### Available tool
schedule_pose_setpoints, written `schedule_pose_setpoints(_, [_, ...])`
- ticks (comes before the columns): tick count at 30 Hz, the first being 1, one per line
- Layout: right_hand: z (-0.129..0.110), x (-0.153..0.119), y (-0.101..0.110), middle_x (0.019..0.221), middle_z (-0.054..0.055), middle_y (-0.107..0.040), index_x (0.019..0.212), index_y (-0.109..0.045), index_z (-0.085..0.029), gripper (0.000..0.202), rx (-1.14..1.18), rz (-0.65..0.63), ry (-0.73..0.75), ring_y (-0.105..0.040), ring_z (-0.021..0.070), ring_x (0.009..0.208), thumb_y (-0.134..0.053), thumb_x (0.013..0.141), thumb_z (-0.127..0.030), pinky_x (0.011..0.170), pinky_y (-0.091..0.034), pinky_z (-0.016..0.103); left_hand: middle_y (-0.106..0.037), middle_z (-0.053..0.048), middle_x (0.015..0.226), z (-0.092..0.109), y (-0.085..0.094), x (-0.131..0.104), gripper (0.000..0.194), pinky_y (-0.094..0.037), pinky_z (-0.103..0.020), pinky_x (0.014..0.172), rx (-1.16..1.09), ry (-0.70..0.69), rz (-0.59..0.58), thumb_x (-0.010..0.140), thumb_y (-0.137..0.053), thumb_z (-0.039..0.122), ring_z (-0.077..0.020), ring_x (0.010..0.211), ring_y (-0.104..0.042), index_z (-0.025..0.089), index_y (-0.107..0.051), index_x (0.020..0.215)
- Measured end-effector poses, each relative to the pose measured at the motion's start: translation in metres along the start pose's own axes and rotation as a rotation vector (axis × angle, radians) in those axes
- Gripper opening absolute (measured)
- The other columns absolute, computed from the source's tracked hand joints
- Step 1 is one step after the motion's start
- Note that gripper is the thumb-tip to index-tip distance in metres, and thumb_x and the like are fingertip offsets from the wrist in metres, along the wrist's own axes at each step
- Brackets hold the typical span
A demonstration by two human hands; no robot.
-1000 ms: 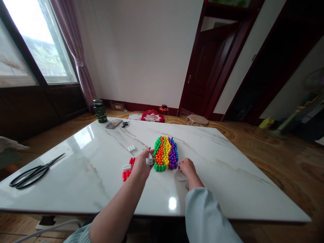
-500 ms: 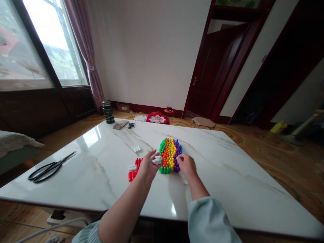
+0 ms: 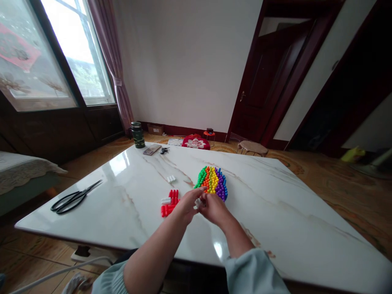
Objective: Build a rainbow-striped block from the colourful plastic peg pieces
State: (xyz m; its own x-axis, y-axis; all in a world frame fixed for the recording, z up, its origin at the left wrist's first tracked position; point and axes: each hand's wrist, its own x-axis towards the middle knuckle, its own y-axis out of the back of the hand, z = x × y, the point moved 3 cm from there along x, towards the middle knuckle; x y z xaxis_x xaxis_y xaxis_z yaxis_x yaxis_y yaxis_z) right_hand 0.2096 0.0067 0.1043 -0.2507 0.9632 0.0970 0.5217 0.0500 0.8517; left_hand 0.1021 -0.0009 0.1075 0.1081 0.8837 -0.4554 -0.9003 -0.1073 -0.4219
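My left hand (image 3: 189, 204) is closed around small white pieces (image 3: 198, 202), partly hidden by the fingers. My right hand (image 3: 212, 207) meets it, its fingers pinched at the same white pieces; what exactly they grip is too small to make out. Just beyond both hands lies a rounded bead piece (image 3: 219, 181) with green, orange, yellow, purple and blue beads in bands, its near end covered by my hands. Left of my left hand are several red tube-shaped pieces (image 3: 173, 197), with a white piece (image 3: 165, 201) among them. Another white group (image 3: 171, 179) lies farther back.
Black-handled scissors (image 3: 76, 199) lie at the left of the white marble-patterned table (image 3: 275, 212). Along the far edge stand a camouflage flask (image 3: 138, 135), a phone (image 3: 152, 150) and keys (image 3: 164, 150). A round stool (image 3: 252, 147) is on the floor beyond.
My right hand has moved left from the bead piece's purple side to meet my left hand at the white pieces. My left hand's fingers have closed in. The view has shifted slightly left.
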Motion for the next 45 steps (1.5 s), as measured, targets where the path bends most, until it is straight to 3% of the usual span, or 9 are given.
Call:
schedule_pose_setpoints(8, [0.025, 0.003, 0.026, 0.093, 0.009, -0.071, 0.084, -0.073, -0.016, 0.030, 0.538, 0.392, 0.012, -0.065, 0.0206, 0.082, -0.061, 0.078, -0.043, 0.075, -0.050, 0.030, -0.069, -0.009, 0.091, 0.021, 0.008, 0.003, 0.031, -0.050, -0.025, 0.064, 0.067, -0.260, -0.042, 0.062, -0.076, 0.005, -0.0151, 0.072, -0.064, 0.013, -0.071, 0.092])
schedule_pose_setpoints(13, [0.024, 0.003, 0.020, 0.084, 0.007, -0.073, 0.090, -0.070, -0.014, 0.034, 0.808, 0.298, -0.009, -0.067, 0.0211, 0.078, -0.066, 0.074, -0.044, 0.071, -0.054, 0.031, -0.068, -0.004, 0.066, 0.022, 0.008, 0.005, 0.021, -0.045, -0.022, 0.054, 0.325, -0.408, -0.081, 0.057, -0.079, 0.004, -0.0149, 0.059, -0.060, 0.013, -0.072, 0.076])
schedule_pose_setpoints(19, [0.021, 0.001, 0.017, 0.082, 0.006, -0.071, 0.089, -0.065, -0.016, 0.032, 0.685, 0.294, 0.026, -0.065, 0.0180, 0.071, -0.072, 0.068, -0.039, 0.065, -0.053, 0.028, -0.068, -0.001, 0.064, 0.024, 0.015, 0.005, 0.016, -0.043, -0.024, 0.063, 0.662, -0.658, 0.029, 0.059, -0.075, 0.010, -0.0173, 0.064, -0.061, 0.019, -0.074, 0.072])
schedule_pose_setpoints(26, [0.018, 0.000, 0.018, 0.083, 0.003, -0.071, 0.089, -0.065, -0.020, 0.026, 0.417, 0.332, 0.030, -0.063, 0.0156, 0.064, -0.070, 0.066, -0.031, 0.063, -0.051, 0.026, -0.068, -0.001, 0.060, 0.022, 0.011, 0.007, 0.008, -0.042, -0.023, 0.057, 0.714, -0.629, -0.018, 0.066, -0.072, 0.019, -0.0161, 0.058, -0.059, 0.018, -0.074, 0.073])
schedule_pose_setpoints(29, [0.023, -0.002, 0.026, 0.081, 0.003, -0.071, 0.087, -0.066, -0.020, 0.025, 0.385, 0.388, -0.042, -0.063, 0.0166, 0.063, -0.069, 0.064, -0.030, 0.063, -0.050, 0.027, -0.069, -0.004, 0.066, 0.026, 0.018, 0.024, 0.012, -0.047, -0.024, 0.059, 0.749, -0.655, -0.023, 0.075, -0.066, 0.026, -0.0174, 0.061, -0.062, 0.019, -0.075, 0.080])
schedule_pose_setpoints(33, [0.035, -0.006, 0.044, 0.082, 0.004, -0.071, 0.092, -0.065, -0.020, 0.033, 0.409, 0.592, -0.141, -0.061, 0.0168, 0.062, -0.070, 0.062, -0.033, 0.063, -0.050, 0.028, -0.069, -0.007, 0.097, 0.049, 0.058, 0.058, 0.018, -0.046, -0.032, 0.089, 0.891, -0.773, 0.330, 0.072, -0.070, 0.019, -0.0228, 0.093, -0.063, 0.024, -0.073, 0.089])
schedule_pose_setpoints(35, [0.040, -0.007, 0.050, 0.084, 0.005, -0.070, 0.094, -0.065, -0.019, 0.036, 0.452, 0.686, -0.162, -0.060, 0.0169, 0.062, -0.069, 0.063, -0.036, 0.063, -0.050, 0.029, -0.064, -0.011, 0.114, 0.056, 0.082, 0.077, 0.026, -0.038, -0.037, 0.100, 0.892, -0.754, 0.413, 0.070, -0.072, 0.016, -0.0283, 0.114, -0.054, 0.023, -0.071, 0.095])
schedule_pose_setpoints(40, [0.044, -0.008, 0.052, 0.086, 0.007, -0.069, 0.096, -0.063, -0.017, 0.040, 0.574, 0.765, -0.171, -0.059, 0.0168, 0.062, -0.069, 0.065, -0.041, 0.058, -0.051, 0.028, -0.045, -0.013, 0.141, 0.048, 0.110, 0.124, 0.040, -0.024, -0.047, 0.108, 1.067, -0.622, 0.401, 0.074, -0.071, 0.027, -0.0348, 0.136, -0.030, 0.027, -0.064, 0.113])
schedule_pose_setpoints(45, [0.048, -0.010, 0.054, 0.080, 0.004, -0.067, 0.100, -0.063, -0.018, 0.038, 0.471, 0.843, -0.174, -0.058, 0.0150, 0.061, -0.068, 0.070, -0.039, 0.055, -0.048, 0.025, -0.056, -0.013, 0.124, 0.035, 0.108, 0.162, 0.022, -0.023, -0.045, 0.108, 1.063, -0.529, 0.350, 0.071, -0.070, 0.022, -0.0349, 0.131, -0.032, 0.024, -0.069, 0.092])
